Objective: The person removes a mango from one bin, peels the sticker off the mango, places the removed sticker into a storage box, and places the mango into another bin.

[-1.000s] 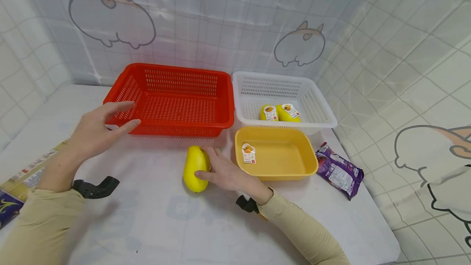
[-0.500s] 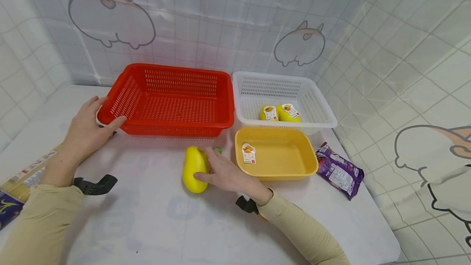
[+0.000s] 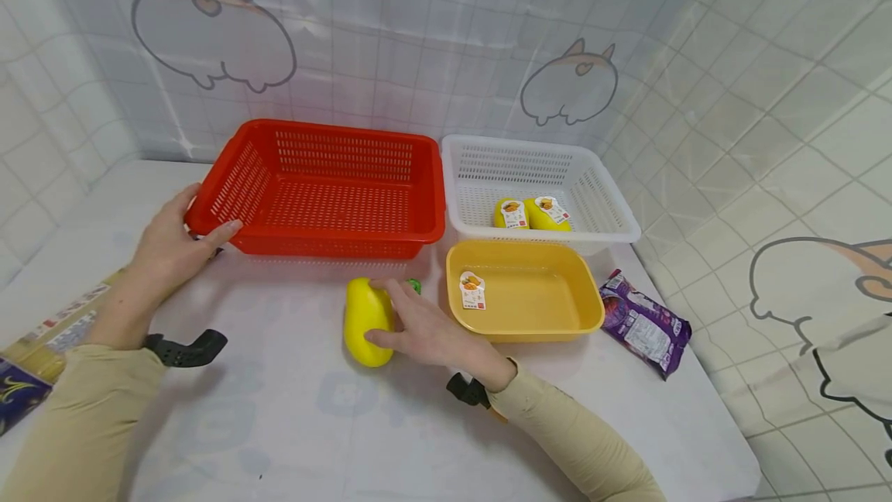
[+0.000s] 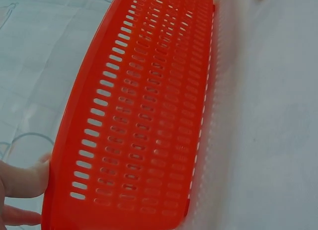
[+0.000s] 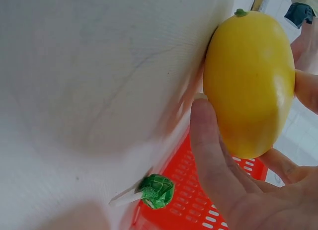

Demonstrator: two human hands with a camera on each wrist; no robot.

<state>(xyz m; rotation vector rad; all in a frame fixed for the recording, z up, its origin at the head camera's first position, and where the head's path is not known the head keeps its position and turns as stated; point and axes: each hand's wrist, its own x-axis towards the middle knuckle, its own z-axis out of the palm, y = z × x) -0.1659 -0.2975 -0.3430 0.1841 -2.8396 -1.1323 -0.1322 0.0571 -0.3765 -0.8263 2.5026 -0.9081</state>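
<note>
At the left front corner of a red perforated basket (image 3: 341, 208), my left hand (image 3: 167, 242) grips the rim, thumb at the front and fingers round the side. In the left wrist view, the long wall of the red basket (image 4: 139, 111) fills the middle, with two fingertips at its end. My right hand (image 3: 428, 328) holds a yellow mango (image 3: 367, 324) that lies on the table, thumb on the near side and fingers round the far side. The right wrist view shows the mango (image 5: 248, 86) whole between the fingers. A green-wrapped lollipop (image 5: 157, 191) lies close by.
A white basket (image 3: 481, 177) with two stickered mangoes (image 3: 547, 215) stands at the back right. In front of it sits a yellow tub (image 3: 530, 300) with a mango sticker. A purple packet (image 3: 644, 324) lies right of that. Long packages (image 3: 49, 355) lie at the left edge.
My left hand came down and back from above the red basket's left side to its front corner and took hold. The mango under my right hand shifted very slightly left, uncovering more of the lollipop.
</note>
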